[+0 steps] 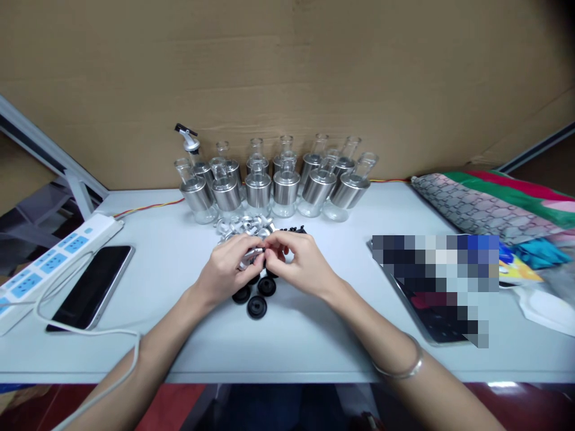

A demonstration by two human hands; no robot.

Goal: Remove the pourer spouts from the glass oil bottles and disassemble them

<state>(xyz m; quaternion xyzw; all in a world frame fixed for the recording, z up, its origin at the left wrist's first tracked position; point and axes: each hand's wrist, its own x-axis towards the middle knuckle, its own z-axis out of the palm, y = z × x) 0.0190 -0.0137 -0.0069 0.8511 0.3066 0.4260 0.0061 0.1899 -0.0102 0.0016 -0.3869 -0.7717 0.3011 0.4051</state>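
Observation:
Over the middle of the table, my left hand [224, 266] is closed in a pinch on a small silver pourer spout [252, 253]. The fingertips of my right hand [305, 263] meet it at the spout's end, pinched on a small black piece [264, 249], mostly hidden by the fingers. Right behind my hands lies a pile of silver spout parts [245, 225], with small black parts [297, 230] to its right. Several round black caps [257, 307] lie below my hands, some partly covered by them.
Glass bottles with metal sleeves [286, 187] stand in two rows at the back; one carries a fitted pourer [191, 144]. To the left are a phone [92, 287], a power strip [54, 263] and a white cable crossing my left forearm. A pixelated device [417, 317] and patterned fabric [476, 203] lie right.

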